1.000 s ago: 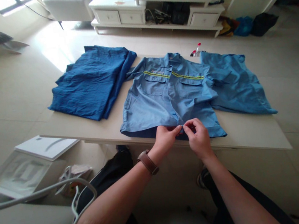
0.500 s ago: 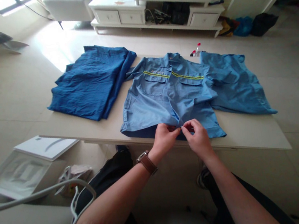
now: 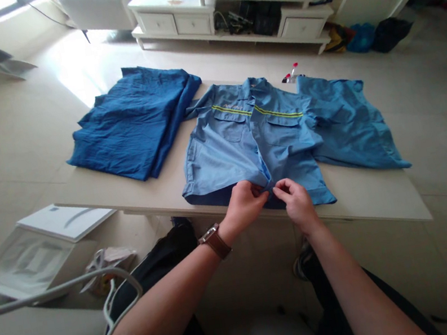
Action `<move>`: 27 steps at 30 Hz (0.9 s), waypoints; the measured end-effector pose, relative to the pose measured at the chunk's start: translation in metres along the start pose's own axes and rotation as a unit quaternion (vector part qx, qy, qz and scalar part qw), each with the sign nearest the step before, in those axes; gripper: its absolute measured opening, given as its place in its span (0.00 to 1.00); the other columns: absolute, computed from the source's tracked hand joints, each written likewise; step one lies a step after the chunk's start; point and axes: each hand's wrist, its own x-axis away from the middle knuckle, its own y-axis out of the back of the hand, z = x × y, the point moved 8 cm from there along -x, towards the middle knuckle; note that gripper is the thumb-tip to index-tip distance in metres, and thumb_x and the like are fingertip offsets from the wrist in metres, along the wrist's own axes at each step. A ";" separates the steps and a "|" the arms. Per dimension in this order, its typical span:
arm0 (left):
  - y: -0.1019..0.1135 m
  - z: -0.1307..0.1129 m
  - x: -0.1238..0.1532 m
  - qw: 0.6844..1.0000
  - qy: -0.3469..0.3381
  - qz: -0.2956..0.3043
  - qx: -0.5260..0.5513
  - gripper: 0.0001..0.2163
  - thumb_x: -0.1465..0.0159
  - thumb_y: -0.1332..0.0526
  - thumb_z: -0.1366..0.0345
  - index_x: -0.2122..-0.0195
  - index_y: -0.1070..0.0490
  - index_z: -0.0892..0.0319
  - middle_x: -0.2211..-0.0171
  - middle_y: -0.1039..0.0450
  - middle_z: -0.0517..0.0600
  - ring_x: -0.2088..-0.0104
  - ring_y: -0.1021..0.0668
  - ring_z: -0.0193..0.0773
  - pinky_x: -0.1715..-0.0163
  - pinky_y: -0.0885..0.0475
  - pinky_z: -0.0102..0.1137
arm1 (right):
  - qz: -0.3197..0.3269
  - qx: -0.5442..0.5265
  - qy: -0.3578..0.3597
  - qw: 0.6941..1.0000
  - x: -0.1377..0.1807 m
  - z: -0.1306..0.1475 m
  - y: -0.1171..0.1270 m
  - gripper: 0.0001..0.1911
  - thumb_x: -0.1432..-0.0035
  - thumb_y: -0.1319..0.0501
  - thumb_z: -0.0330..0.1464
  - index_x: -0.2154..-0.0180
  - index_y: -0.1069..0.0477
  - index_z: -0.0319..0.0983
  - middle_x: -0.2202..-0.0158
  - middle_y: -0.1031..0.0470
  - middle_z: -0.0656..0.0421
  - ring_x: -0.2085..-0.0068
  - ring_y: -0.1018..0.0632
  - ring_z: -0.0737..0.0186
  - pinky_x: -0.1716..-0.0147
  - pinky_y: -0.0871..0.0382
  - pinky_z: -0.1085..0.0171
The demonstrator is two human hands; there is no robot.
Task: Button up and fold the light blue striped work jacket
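A light-blue work shirt (image 3: 225, 153) with yellow stripes and two chest pockets lies front side up, its collar away from me and its hem at the near table edge. My left hand (image 3: 247, 202) pinches the bottom of the front placket, lifting the hem a little. Right beside it my right hand (image 3: 296, 201) pinches the other front edge at the hem between thumb and finger. The two fingertips are almost touching, and any button between them is too small to make out.
Dark-blue folded cloth (image 3: 134, 122) lies on the table (image 3: 366, 198) to the left, another blue garment (image 3: 355, 122) to the right. Bottles with red caps (image 3: 293, 71) show behind the far edge. A white box (image 3: 65, 220) stands at lower left, a TV cabinet (image 3: 193, 21) beyond.
My right hand's fingertips have drawn slightly apart from my left hand's, and the front opening gapes a bit wider. The view has shifted slightly.
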 end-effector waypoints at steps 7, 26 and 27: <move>-0.007 0.012 0.008 0.997 0.047 0.051 -0.026 0.10 0.41 0.37 0.64 0.78 0.26 0.61 0.77 0.23 0.52 0.76 0.26 0.35 0.75 0.38 0.28 | 0.055 -0.008 -0.054 0.997 -0.005 -0.022 -0.004 0.14 0.53 0.36 0.45 0.74 0.32 0.41 0.76 0.31 0.64 0.71 0.31 0.63 0.67 0.36 0.63; 0.027 0.024 0.010 0.837 0.015 0.119 -0.535 0.14 0.36 0.39 0.65 0.49 0.22 0.57 0.52 0.20 0.59 0.55 0.18 0.45 0.54 0.27 0.34 | 0.315 0.291 -0.051 0.902 0.036 -0.034 -0.048 0.07 0.46 0.40 0.29 0.75 0.27 0.41 0.74 0.24 0.60 0.69 0.25 0.62 0.67 0.36 0.64; 0.023 0.027 0.012 0.834 0.015 0.141 -0.533 0.15 0.36 0.38 0.64 0.48 0.22 0.56 0.51 0.20 0.59 0.54 0.18 0.46 0.54 0.27 0.33 | 0.300 0.296 -0.025 0.907 0.033 -0.031 -0.048 0.06 0.44 0.40 0.30 0.73 0.26 0.41 0.71 0.24 0.60 0.67 0.25 0.62 0.66 0.35 0.64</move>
